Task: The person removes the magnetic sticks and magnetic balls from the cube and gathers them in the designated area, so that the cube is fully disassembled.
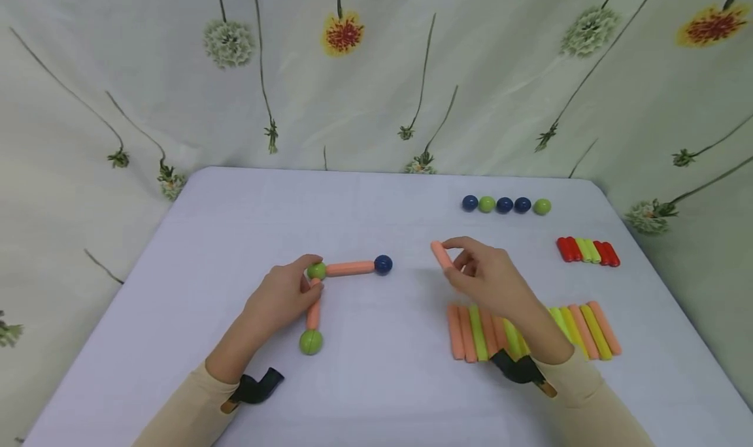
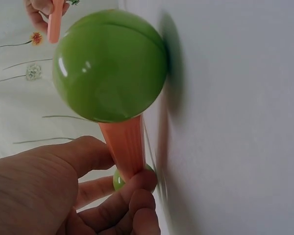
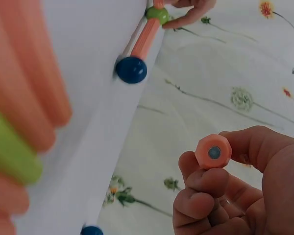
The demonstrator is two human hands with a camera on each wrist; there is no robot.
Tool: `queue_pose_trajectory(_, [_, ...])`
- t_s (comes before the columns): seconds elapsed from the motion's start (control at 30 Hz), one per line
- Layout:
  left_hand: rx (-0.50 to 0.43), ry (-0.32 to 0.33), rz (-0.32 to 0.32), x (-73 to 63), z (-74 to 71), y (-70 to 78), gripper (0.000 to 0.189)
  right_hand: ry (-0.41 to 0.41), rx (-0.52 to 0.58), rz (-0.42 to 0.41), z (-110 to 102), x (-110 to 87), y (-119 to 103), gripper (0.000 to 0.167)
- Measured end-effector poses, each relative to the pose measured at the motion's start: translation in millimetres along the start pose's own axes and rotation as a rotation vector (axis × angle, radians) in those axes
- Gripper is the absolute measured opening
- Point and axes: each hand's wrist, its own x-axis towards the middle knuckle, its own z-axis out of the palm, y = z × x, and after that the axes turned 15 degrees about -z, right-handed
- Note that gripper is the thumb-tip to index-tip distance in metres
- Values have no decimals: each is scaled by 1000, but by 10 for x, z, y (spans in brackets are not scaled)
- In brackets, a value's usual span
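My left hand (image 1: 279,297) grips a salmon magnetic rod (image 1: 314,315) near the green ball (image 1: 316,270) at its far end. A second green ball (image 2: 110,66) sits on the rod's near end, large in the left wrist view. From the corner ball another salmon rod (image 1: 350,268) runs right to a dark blue ball (image 1: 383,264), forming an L on the table. To the right, my right hand (image 1: 491,277) pinches a loose salmon rod (image 1: 441,255) above the table. Its end shows a round grey magnet (image 3: 214,152) in the right wrist view.
Long salmon, green and yellow rods (image 1: 477,332) lie in a row under the right forearm, partly hidden. Short red and yellow-green rods (image 1: 588,251) lie farther right. Several blue and green balls (image 1: 504,205) line the back. A flowered cloth (image 1: 376,107) hangs behind the white table (image 1: 376,395).
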Motion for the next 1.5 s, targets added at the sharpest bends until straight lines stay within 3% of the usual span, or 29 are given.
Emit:
queue_pose_trajectory(0.3, [-1,-15,4,6,4,12,48,80,-157,206,-552,-489,489,43])
queue_pose_trajectory(0.57, [22,-18,2,25,-7,-1,48,66,-275,347,-860,-898,827,52])
queue_pose_trajectory(0.73, [46,-1,16,51,-9,6,48,28,-287,427,-1007,-1186,1072,56])
queue_pose_trajectory(0.93, [72,4,17,103,-1,23,49,-100,-246,537,-1150,-1478,1321,70])
queue_pose_trajectory(1.2, [86,-13,15,143,-27,58,46,-249,-241,621,-1183,-1622,1463,60])
queue_pose_trajectory(1.5, [109,-31,4,165,-42,92,44,-300,-240,616,-1178,-1615,1418,56])
